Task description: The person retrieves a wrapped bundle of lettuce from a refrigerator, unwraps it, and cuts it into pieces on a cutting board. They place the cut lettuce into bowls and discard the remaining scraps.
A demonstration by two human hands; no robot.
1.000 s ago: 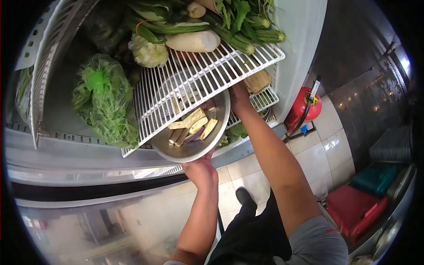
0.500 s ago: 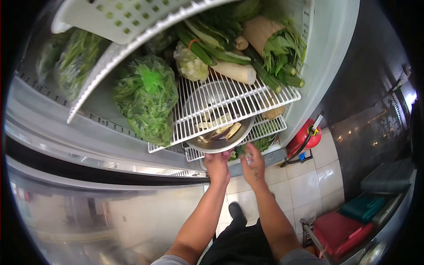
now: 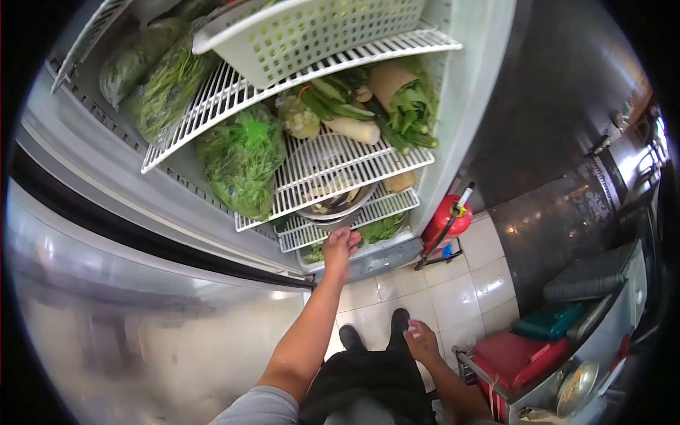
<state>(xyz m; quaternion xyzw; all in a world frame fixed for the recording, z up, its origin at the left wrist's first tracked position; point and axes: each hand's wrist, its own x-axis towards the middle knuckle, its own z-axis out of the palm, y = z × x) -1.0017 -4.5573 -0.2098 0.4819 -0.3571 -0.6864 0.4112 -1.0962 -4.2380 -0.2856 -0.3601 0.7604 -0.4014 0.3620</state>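
Note:
My left hand [image 3: 341, 246] is just in front of the lower wire shelf [image 3: 404, 203], its fingers loosely curled near the metal bowl's underside; whether it touches the bowl is unclear. Cut pieces of vegetable lie in the metal bowl [image 3: 363, 198], which sits on that shelf, partly hidden by the wire shelf above. My right hand [image 3: 423, 341] hangs low beside my legs, away from the fridge, fingers apart and holding nothing visible. On the shelf above are a bag of leafy greens [image 3: 241, 166], a white radish [image 3: 352, 129] and a paper-wrapped bunch of greens [image 3: 412, 113].
A white perforated basket [image 3: 304, 42] stands on the top shelf. The fridge door [image 3: 149, 304] is open at the left. Right of the fridge is a red fire extinguisher [image 3: 449, 216]. At the lower right, a cart holds a red container [image 3: 513, 358] and a teal one [image 3: 549, 320].
My right hand has dropped away from the bowl towards my right side. The bowl sits further back under the upper shelf. The view has shifted, showing more of the basket.

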